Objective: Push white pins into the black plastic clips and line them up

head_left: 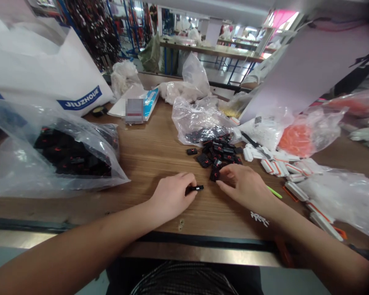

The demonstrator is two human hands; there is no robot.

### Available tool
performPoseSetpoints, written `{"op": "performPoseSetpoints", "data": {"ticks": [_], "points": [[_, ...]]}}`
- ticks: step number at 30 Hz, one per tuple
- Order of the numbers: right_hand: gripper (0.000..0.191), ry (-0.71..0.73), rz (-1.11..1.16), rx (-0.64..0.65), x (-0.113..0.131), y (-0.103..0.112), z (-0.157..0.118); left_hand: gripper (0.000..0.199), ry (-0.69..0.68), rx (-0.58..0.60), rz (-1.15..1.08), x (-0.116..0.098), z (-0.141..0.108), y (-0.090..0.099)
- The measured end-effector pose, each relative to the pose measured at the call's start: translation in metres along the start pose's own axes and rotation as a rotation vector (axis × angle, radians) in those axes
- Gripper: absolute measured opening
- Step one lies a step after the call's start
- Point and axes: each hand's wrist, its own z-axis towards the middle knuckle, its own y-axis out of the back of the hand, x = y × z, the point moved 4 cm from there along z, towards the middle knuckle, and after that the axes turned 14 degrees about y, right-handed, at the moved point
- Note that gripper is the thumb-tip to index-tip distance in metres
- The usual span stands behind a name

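My left hand (174, 194) is closed on a small black plastic part (198, 187), whose end sticks out past the thumb and fingertips just above the table. My right hand (246, 186) reaches to the near edge of a loose pile of black plastic parts (223, 149) with red marks. Its thumb and index finger are apart, with the tips beside a black part (215, 174) at the front of the pile. One single black part (192, 151) lies left of the pile.
A clear bag of black parts (76, 151) lies left on the wooden table (147, 151). White parts with orange edges (276, 168), bags and a green stick (274, 191) are at right. Small white pieces (260, 218) lie near my right wrist. A booklet (150, 102) lies behind.
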Motion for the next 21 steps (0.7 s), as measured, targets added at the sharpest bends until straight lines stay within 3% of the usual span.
{"op": "performPoseSetpoints", "data": {"ticks": [4,11,21], "points": [[0.03,-0.001,-0.06,0.009,-0.004,-0.014,0.009,0.005,-0.002,-0.008,0.011,0.002,0.004,0.003],[0.013,0.104,-0.057,0.036,0.008,-0.017,0.009,0.005,-0.021,-0.032,0.005,0.003,0.006,0.003],[0.01,0.099,-0.108,0.149,0.055,-0.014,-0.013,0.02,-0.107,-0.092,0.022,0.001,0.007,0.006]]}}
